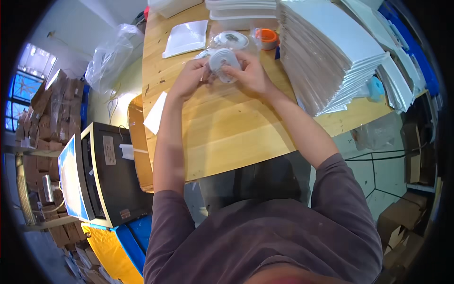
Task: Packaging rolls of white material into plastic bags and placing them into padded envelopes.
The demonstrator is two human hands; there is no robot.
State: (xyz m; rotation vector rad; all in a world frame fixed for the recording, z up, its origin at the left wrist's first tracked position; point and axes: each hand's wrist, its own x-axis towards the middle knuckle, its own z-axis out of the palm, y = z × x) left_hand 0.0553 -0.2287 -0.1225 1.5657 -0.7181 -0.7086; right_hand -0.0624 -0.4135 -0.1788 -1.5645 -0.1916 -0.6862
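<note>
A white coiled cable (223,61) is held up between my two hands over the wooden table. My left hand (193,77) is closed at its left side, fingers curled beneath it. My right hand (251,75) grips the right side, with the thumb across the front of the coil. Just beyond lies a second white coil (231,39) in clear plastic film, with something greyish in its middle. An orange tape roll (267,39) stands to the right of that coil. A flat white bubble envelope (186,39) rests beyond my left hand.
A tall stack of white padded envelopes (326,52) fills the table's right side. White plastic trays (242,10) stand at the back. A white paper sheet (155,113) lies by the left edge of the wooden table (227,137). An old dark monitor (124,175) sits left of it.
</note>
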